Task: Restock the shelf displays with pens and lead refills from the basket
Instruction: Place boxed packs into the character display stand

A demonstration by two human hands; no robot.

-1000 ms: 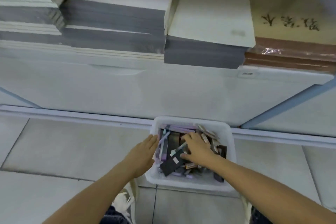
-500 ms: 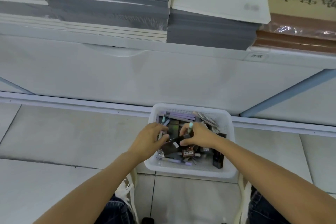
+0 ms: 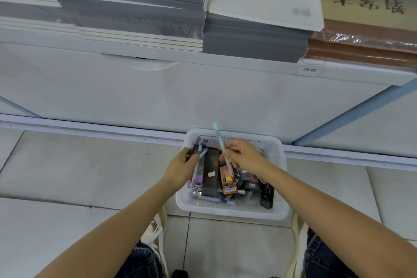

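Observation:
A white plastic basket (image 3: 234, 209) sits on the tiled floor against the shelf base, filled with pens and flat refill packs. An orange pack (image 3: 228, 179) and a long black pack (image 3: 211, 171) lie on top. My right hand (image 3: 244, 154) pinches a mint-green pen (image 3: 220, 140) that sticks up and away over the basket's far rim. My left hand (image 3: 181, 166), at the basket's left edge, grips a small bundle of pens (image 3: 197, 148), dark and pale blue.
A white shelf front (image 3: 203, 95) rises just behind the basket. Stacks of grey and white notebooks (image 3: 135, 11) and a brown wrapped stack (image 3: 365, 49) lie on the shelf above. My knees and a white bag show at the bottom edge.
My right hand has lifted the mint-green pen out of the basket. My left hand has closed around a few pens at the left side.

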